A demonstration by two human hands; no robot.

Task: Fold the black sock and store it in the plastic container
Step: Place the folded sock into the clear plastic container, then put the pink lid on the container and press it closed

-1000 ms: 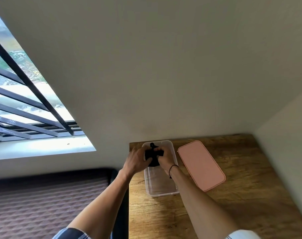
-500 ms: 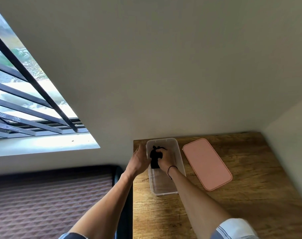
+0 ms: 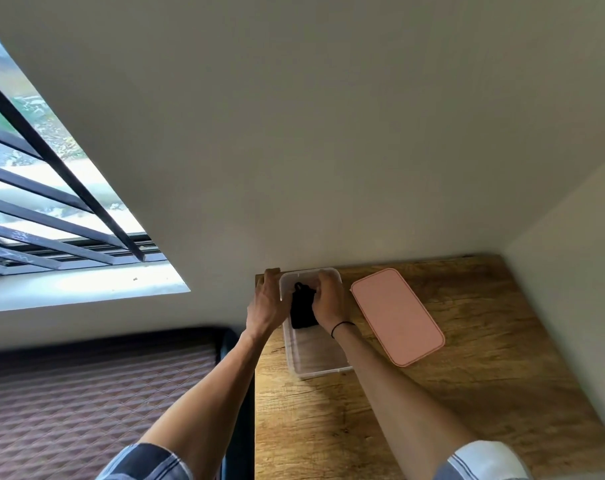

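Note:
A clear plastic container stands at the far left of the wooden table. The folded black sock lies in the container's far half. My right hand reaches into the container and rests on the sock, fingers curled over its right side. My left hand lies flat against the outside of the container's left wall, fingers stretched toward the far corner. Whether the right fingers pinch the sock is hidden by the hand's back.
A pink lid lies flat on the table just right of the container. Walls close the table's far and right sides. A dark patterned mattress lies left of the table, under a barred window.
The sock has gone from above the rim down into the container. My left hand let go of it and moved to the outside of the left wall. The right hand followed the sock down.

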